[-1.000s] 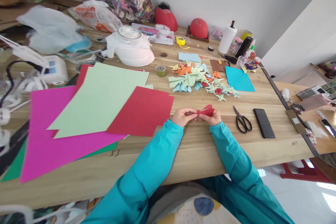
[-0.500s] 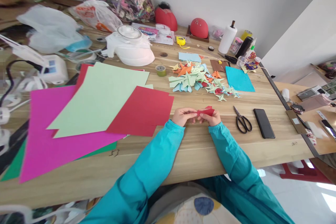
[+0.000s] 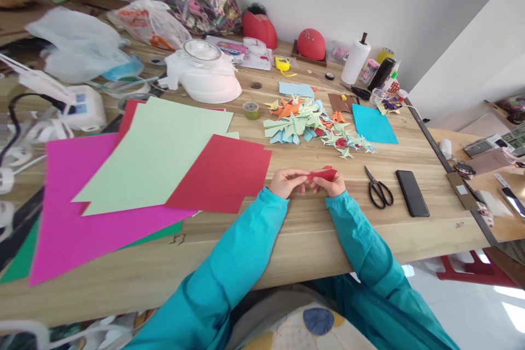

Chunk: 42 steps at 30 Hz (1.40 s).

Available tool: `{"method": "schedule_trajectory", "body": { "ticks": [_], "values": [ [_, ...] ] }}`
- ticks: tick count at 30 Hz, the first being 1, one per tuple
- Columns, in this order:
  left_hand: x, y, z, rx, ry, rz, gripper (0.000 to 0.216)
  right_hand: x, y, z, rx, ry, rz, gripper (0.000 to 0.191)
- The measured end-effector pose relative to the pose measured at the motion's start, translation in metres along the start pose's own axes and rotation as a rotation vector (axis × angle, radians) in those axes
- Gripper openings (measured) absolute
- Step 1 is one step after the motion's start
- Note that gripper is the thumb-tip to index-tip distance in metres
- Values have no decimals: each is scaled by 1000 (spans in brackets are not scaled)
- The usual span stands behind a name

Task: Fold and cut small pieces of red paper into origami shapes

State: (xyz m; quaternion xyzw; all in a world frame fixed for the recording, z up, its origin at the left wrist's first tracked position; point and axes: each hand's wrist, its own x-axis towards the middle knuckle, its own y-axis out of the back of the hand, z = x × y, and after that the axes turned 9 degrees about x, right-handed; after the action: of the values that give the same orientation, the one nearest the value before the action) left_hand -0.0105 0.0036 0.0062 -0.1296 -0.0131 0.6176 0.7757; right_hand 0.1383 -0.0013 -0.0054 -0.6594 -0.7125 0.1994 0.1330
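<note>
A small folded piece of red paper point(image 3: 323, 175) is pinched between both my hands just above the wooden table point(image 3: 311, 235). My left hand point(image 3: 286, 182) grips its left end with closed fingers. My right hand point(image 3: 331, 185) holds the right part, fingers curled round it. Both arms wear teal sleeves. A large red sheet point(image 3: 223, 172) lies flat just left of my left hand.
Big pink point(image 3: 77, 213) and pale green point(image 3: 158, 150) sheets overlap at the left. A heap of folded paper shapes point(image 3: 311, 123) and a blue sheet point(image 3: 373, 123) lie beyond my hands. Black scissors point(image 3: 379, 188) and a dark phone point(image 3: 412, 192) rest to the right. Bags and clutter fill the back.
The red paper piece has flattened slightly between my fingers. Both hands stay in the same spot.
</note>
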Motion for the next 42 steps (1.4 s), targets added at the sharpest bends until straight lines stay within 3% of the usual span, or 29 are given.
{"method": "schedule_trajectory", "body": {
  "ticks": [5, 12, 21, 26, 42],
  "values": [
    [-2, 0, 2, 59, -52, 35, 20, -1, -3, 0, 20, -1, -25, 18],
    [-5, -4, -1, 75, -65, -13, 33, 3, 1, 3, 85, -24, -29, 16],
    [-2, -2, -1, -81, 23, 6, 19, 2, -1, 6, 47, -22, -33, 20],
    [0, 1, -2, -121, 51, 53, 18, -1, -9, 6, 1, 60, -19, 20],
    [-2, 1, 1, -207, 82, 16, 13, -1, -10, 6, -34, 123, -1, 16]
  ]
}}
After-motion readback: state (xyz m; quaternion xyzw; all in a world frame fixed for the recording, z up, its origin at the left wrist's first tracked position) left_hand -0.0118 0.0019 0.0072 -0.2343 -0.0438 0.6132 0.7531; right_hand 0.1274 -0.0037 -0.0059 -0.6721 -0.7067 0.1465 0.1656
